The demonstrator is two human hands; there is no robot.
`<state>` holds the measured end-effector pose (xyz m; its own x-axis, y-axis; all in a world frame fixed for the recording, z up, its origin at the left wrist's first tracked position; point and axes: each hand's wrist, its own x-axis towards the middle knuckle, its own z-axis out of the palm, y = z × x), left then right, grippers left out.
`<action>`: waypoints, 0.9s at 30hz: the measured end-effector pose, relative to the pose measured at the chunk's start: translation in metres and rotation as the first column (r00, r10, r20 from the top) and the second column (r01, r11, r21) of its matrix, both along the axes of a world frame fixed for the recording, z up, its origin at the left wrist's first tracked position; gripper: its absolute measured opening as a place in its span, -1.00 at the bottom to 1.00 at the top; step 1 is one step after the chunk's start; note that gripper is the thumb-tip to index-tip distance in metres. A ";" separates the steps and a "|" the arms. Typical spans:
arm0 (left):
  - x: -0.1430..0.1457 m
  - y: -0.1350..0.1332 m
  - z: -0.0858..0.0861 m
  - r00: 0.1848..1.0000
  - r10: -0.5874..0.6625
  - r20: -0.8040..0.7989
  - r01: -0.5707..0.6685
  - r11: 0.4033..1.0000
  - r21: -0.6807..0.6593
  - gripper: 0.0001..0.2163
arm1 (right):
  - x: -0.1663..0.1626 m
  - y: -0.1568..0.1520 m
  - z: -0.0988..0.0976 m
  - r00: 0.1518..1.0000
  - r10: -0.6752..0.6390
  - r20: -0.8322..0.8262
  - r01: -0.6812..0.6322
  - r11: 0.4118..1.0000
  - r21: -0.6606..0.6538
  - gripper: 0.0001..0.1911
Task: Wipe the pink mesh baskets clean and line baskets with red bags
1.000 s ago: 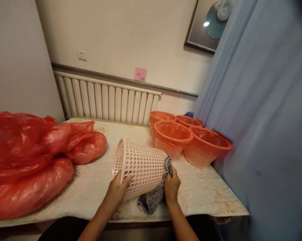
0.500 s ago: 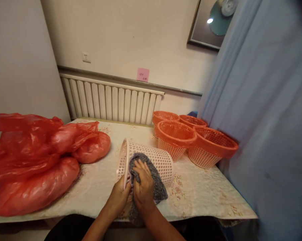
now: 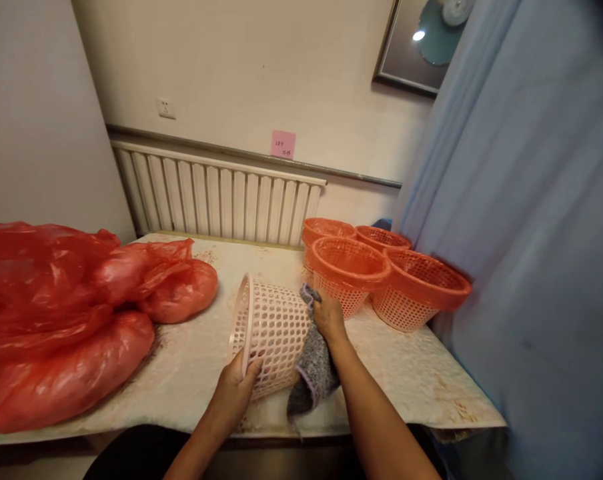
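A pale pink perforated basket (image 3: 274, 330) lies on its side on the table, its mouth turned left. My left hand (image 3: 236, 390) grips its rim at the near side, fingers curled over the edge. My right hand (image 3: 327, 313) presses a grey cloth (image 3: 312, 365) against the basket's base end, fingers closed on the cloth. The cloth hangs down over the basket's right end toward the table's front edge.
Several orange-rimmed baskets (image 3: 349, 272) stand upright at the back right. Red plastic bags (image 3: 71, 313) are heaped on the left of the table (image 3: 411, 373). A white radiator (image 3: 216, 200) lines the wall behind. A blue curtain (image 3: 531, 233) hangs close on the right.
My right hand has carried the cloth from the basket's side wall near the rim back to its base end. My left hand keeps its hold on the rim.
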<state>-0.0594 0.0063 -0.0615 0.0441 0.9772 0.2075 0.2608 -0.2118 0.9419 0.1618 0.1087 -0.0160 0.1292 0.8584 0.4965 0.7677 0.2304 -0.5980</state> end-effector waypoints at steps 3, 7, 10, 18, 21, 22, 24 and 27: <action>0.000 0.000 -0.002 1.000 0.012 0.012 -0.012 1.000 -0.006 -0.60 | 0.035 0.001 -0.015 0.993 -0.112 -0.046 0.112 0.994 -0.017 -0.74; 0.000 -0.002 -0.001 1.000 0.000 0.028 0.001 1.000 -0.024 -0.61 | 0.050 -0.022 -0.042 0.957 -0.242 -0.158 0.247 0.969 0.015 -0.68; -0.002 -0.002 -0.001 1.000 -0.011 0.013 0.011 1.000 -0.019 -0.61 | 0.037 -0.049 -0.068 0.912 -0.317 -0.259 0.341 0.938 0.052 -0.58; -0.007 -0.004 -0.014 0.997 -0.075 -0.018 0.075 0.997 0.022 -0.62 | -0.027 -0.092 -0.096 0.953 -0.109 -0.284 0.198 0.931 0.308 -0.59; -0.004 -0.008 -0.021 0.996 -0.082 -0.033 0.083 0.996 0.027 -0.63 | -0.054 -0.100 -0.077 0.984 0.117 -0.137 -0.058 0.926 0.373 -0.59; -0.004 -0.009 -0.025 0.996 -0.081 -0.040 0.082 0.996 0.032 -0.63 | -0.063 -0.101 -0.068 0.978 0.186 -0.090 -0.139 0.914 0.382 -0.58; -0.004 -0.010 -0.032 0.996 -0.079 -0.051 0.081 0.996 0.043 -0.63 | -0.080 -0.102 -0.046 0.956 0.292 -0.018 -0.263 0.884 0.387 -0.56; -0.004 -0.013 -0.042 0.996 -0.075 -0.048 0.078 0.994 0.074 -0.61 | -0.096 -0.092 -0.013 0.929 0.367 0.040 -0.356 0.860 0.367 -0.51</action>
<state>-0.0635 -0.0066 -0.1038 0.1289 0.9523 0.2767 0.2830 -0.3028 0.9101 0.0662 0.0167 -0.0289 -0.1355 0.6092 0.7814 0.5713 0.6924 -0.4407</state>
